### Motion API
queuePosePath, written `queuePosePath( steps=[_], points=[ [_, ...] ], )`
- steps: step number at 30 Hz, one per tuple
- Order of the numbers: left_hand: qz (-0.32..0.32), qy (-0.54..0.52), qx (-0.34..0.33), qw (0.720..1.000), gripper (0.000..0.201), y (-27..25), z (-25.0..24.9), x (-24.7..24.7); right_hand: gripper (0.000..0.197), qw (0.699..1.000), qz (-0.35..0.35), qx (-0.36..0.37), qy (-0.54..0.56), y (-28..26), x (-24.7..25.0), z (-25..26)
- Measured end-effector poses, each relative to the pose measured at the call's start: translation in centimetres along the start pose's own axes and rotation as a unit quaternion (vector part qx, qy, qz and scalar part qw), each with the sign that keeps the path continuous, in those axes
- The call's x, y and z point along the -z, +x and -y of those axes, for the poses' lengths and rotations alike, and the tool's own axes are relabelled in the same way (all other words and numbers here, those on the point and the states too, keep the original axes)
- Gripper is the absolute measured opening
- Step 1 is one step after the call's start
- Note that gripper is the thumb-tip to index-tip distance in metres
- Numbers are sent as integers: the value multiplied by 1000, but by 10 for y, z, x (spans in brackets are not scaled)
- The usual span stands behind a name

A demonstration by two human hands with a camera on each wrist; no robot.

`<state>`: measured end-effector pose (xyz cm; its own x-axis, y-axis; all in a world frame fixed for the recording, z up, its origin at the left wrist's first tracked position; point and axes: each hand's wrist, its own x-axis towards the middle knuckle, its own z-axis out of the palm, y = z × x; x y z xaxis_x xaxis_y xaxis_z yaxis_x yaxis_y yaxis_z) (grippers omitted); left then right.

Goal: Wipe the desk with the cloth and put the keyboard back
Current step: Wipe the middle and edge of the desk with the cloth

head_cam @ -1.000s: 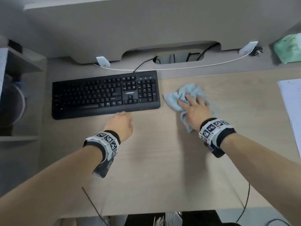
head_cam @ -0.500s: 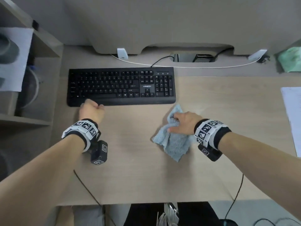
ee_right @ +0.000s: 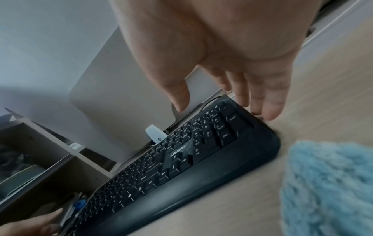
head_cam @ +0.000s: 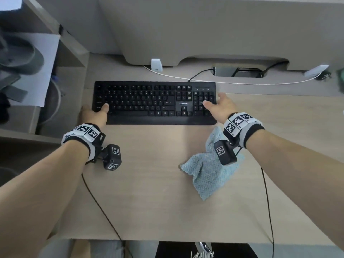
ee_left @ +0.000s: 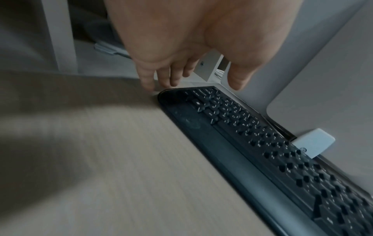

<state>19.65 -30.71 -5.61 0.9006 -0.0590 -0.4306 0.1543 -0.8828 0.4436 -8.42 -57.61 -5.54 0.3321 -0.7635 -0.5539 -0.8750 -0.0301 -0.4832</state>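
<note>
The black keyboard lies at the back of the wooden desk. My left hand is at its left end, thumb over the keys, fingers straight down beside the edge. My right hand is at the right end, thumb hovering above the number pad and fingers against the side. Neither hand has closed on the keyboard. The light blue cloth lies crumpled on the desk under my right wrist, held by nobody, and shows blurred in the right wrist view.
A white cable runs behind the keyboard past a white clip and a cable opening in the grey back panel. Open shelves with paper stand at the left. Thin black wrist-camera wires hang over the desk's front edge.
My right hand let go of the cloth and moved up to the keyboard's right end. My left fist opened and shifted to the left end. The cloth stays on the desk.
</note>
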Motion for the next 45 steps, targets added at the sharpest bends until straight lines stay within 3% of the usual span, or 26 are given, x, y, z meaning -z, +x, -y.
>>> queuePosePath(
  steps=[7, 16, 21, 25, 29, 33, 39, 45],
  points=[
    [11, -16, 26, 999, 71, 6, -11, -2, 71, 996, -27, -18, 83, 11, -4, 6],
    [44, -39, 34, 998, 75, -43, -62, -28, 70, 994, -72, -63, 59, 16, 63, -43],
    [76, -51, -26, 995, 70, -116, -123, -77, 88, 980, -120, -118, 107, 28, 139, -124],
    [115, -30, -85, 989, 57, -177, -170, -139, 66, 965, -162, -146, 144, 30, 211, -200],
    [164, 12, -138, 977, 43, -253, -211, -211, 81, 948, -218, -172, 156, 40, 280, -282],
    [208, -4, -134, 969, 39, -320, -236, -285, 80, 936, -238, -207, 156, 45, 340, -358],
    [234, 36, -105, 966, 68, -382, -250, -363, 78, 924, -262, -232, 155, 56, 382, -449],
    [218, 142, -125, 958, 69, -403, -258, -392, 72, 942, -232, -203, 134, 67, 379, -480]
  ],
)
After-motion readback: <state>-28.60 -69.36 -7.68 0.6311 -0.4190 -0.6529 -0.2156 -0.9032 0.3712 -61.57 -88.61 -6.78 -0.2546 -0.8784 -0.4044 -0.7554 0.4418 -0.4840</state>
